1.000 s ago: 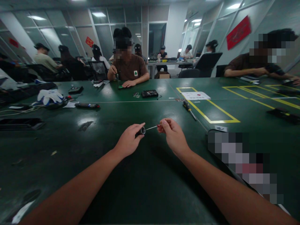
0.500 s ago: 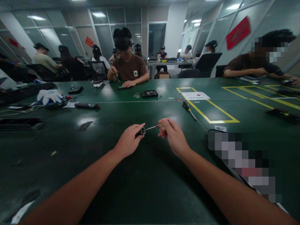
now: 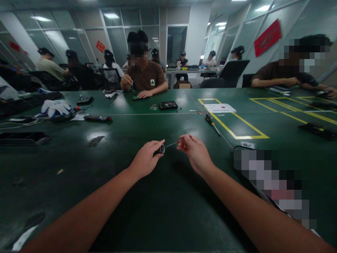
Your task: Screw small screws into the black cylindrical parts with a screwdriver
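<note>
My left hand (image 3: pixel 147 157) is closed around a small dark cylinder (image 3: pixel 162 149), whose round, light-rimmed end faces right. Most of the cylinder is hidden behind my fingers. Held in my right hand (image 3: pixel 196 151) is a screwdriver (image 3: pixel 171 144) with a thin metal shaft and a reddish collar; my fingers cover its handle. The shaft points left, and its tip is at or just inside the rimmed end of the cylinder; the exact contact is too small to tell. Both hands are above the green table (image 3: pixel 158 218).
Beyond my right hand lies a yellow-and-black screwdriver (image 3: pixel 212 123) by yellow tape markings (image 3: pixel 249 137). A black device (image 3: pixel 167 105) and a white sheet (image 3: pixel 219 108) lie farther off. White gloves (image 3: pixel 56 108) and a pen-like black tool (image 3: pixel 98 119) are at left. A co-worker (image 3: pixel 147 75) sits opposite.
The cylinder and my left fingers have shifted slightly right and down. My right fingers have curled further around the screwdriver handle, which shows less now.
</note>
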Motion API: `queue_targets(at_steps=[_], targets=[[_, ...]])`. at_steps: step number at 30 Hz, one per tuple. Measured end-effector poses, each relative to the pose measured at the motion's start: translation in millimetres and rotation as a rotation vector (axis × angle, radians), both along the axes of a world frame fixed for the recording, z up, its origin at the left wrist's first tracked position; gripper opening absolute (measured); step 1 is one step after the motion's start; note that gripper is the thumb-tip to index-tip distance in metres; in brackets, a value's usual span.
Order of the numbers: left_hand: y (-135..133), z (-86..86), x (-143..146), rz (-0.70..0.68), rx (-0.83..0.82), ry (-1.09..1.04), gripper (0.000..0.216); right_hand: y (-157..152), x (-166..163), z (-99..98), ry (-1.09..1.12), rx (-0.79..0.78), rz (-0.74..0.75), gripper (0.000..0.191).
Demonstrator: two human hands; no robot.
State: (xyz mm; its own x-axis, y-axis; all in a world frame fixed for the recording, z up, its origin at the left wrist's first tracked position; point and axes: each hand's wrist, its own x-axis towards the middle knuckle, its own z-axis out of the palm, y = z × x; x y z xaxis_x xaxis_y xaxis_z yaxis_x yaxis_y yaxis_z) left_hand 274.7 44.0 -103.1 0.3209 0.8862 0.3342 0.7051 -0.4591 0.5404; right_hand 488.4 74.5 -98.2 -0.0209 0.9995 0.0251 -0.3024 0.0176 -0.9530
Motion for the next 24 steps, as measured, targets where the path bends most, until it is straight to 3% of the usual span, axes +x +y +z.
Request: queue_targets(at_steps=[5, 11, 16, 24], targets=[[1, 3.5, -1, -0.006, 0.092, 0.037, 0.055, 14, 9, -4.7, 0.114, -0.276, 0.160, 0.026], [5, -1.3, -3, 0.007, 0.056, 0.030, 0.055, 15, 8, -3.6, 0.166, -0.197, -0.011, 0.020], [3, -0.6, -2, 0.025, 0.032, 0.006, 0.056, 8, 3, -3.7, 0.056, -0.032, -0.023, 0.026], [3, 0.7, -2, 0.042, 0.014, -0.041, 0.054, 3, -2, -1.8, -0.014, 0.065, 0.008, 0.032]])
